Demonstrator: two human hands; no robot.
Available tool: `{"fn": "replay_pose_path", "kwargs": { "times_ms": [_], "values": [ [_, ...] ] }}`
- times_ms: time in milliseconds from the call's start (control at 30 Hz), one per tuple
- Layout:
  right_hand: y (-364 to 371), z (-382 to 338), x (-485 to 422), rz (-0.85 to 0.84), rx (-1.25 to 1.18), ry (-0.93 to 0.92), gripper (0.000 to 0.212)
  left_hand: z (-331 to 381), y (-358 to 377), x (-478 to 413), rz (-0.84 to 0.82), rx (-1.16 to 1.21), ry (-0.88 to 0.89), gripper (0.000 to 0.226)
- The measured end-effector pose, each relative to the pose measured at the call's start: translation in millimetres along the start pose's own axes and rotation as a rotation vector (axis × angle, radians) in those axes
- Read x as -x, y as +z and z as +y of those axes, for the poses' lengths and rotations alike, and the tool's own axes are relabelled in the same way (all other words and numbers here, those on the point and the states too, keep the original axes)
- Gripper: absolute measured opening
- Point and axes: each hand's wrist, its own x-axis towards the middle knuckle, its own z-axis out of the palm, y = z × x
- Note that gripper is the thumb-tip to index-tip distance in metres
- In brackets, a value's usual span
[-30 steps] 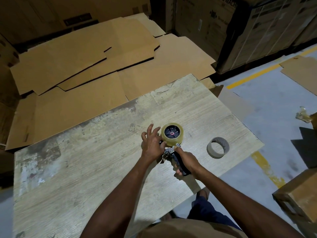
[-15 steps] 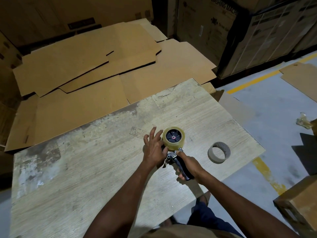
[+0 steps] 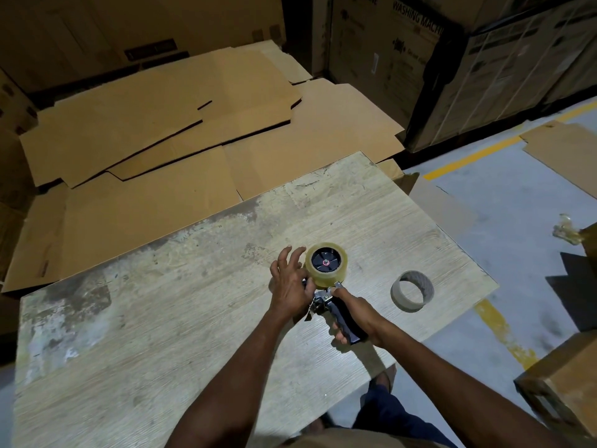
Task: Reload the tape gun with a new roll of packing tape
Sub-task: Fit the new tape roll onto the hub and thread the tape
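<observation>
Head: right hand (image 3: 353, 313) grips one tape gun (image 3: 324, 300); left hand (image 3: 290, 286) splayed beside one roll (image 3: 323, 281)

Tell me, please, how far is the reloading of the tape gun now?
Done: the new roll sits on the hub of the tape gun; an empty core lies aside on the table. In hand: the right hand grips the handle, the left hand touches the roll's side. Left: threading the tape end through the gun's front, which I cannot see done.
</observation>
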Motion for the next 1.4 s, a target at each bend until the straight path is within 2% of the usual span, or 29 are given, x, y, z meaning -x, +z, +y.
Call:
{"fn": "replay_pose_path", "kwargs": {
  "times_ms": [100,200,367,633,867,967,1033,1200,1333,1400],
  "values": [
    [0,-3,-3,-0.115,-0.022,0.051,0.091,-2,-3,-3,-0.039,-0.009,0.013,0.006],
    [1,-11,1,-0.051,-0.028,0.049,0.077,-2,-9,-5,-0.068,0.035,0.007,0.008],
    [-2,-21,12,0.104,-0.013,-0.009,0.077,-4,-11,-10,-0.118,0.004,0.078,0.012],
    [-17,-24,18,0.100,-0.020,-0.031,0.072,5,-21,-1,-0.083,0.080,0.171,0.006],
    [-19,-19,23,0.058,0.000,-0.033,0.073,3,-22,13,-0.117,0.083,0.237,0.006],
    [-24,-28,19,-0.085,0.027,0.036,0.068,3,-24,17,-0.156,0.112,0.170,0.016],
    [-25,-32,18,-0.113,0.060,0.056,0.067,4,-22,21,-0.175,0.122,0.129,0.015],
    [-12,-34,18,0.151,0.107,-0.034,0.067,7,-25,22,-0.145,0.127,0.075,0.013],
    [-8,-34,19,0.216,0.096,-0.070,0.063,4,-25,28,-0.083,0.041,0.194,0.024],
    [-14,-35,21,0.238,0.089,-0.084,0.066,-1,-27,34,-0.043,0.050,0.173,0.025]
  ]
}}
